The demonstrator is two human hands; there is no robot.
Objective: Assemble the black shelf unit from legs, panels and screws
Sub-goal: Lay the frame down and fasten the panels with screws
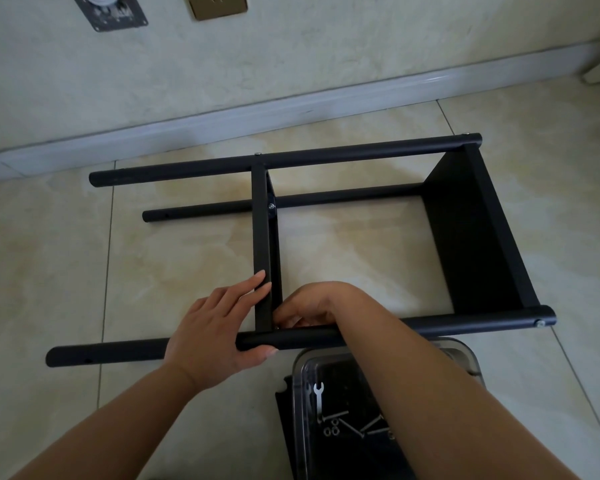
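Observation:
The black shelf unit lies on its side on the tiled floor. Its far legs (284, 161) and near leg (447, 323) run left to right, joined by a middle panel (261, 230) and an end panel (478, 233). My left hand (219, 327) holds the near leg with thumb under it, its fingers lying along the middle panel's edge. My right hand (312, 306) is curled at the joint of middle panel and near leg; its fingertips are hidden, and what they pinch cannot be made out. A screw head (539, 323) shows at the near leg's right end.
A clear plastic box (465, 355) in front of me holds a small wrench (318, 396), several screws (352, 427) and washers (331, 429). A black panel (284, 420) lies under it. The wall and skirting board (222, 123) run behind the unit.

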